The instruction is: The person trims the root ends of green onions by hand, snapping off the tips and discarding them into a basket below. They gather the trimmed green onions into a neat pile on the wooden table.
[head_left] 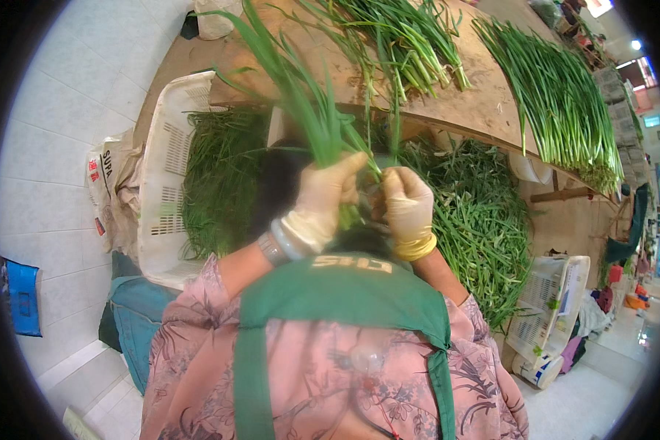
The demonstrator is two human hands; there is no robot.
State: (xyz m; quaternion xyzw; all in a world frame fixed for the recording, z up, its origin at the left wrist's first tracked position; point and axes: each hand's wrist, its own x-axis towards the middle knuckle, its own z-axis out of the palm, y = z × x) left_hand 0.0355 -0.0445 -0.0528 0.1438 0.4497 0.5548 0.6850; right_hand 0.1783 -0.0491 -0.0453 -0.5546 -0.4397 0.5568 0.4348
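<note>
Currently, gloved left hand point(323, 194) gripping green stalks point(304, 106), gloved right hand point(408, 205) just beside, pinching a thin stem point(373, 167), white crate point(154, 194) at left, wooden table point(485, 92) ahead

My gloves point(323, 194) are creamy white, yellow at the right cuff point(416, 248). My blouse point(191, 359) is pink with dark floral sprays, under a green apron point(345, 302). The chive-like stalks point(304, 95) run bright green; the basket point(156, 183) is white, the tabletop point(484, 103) brown.
</note>
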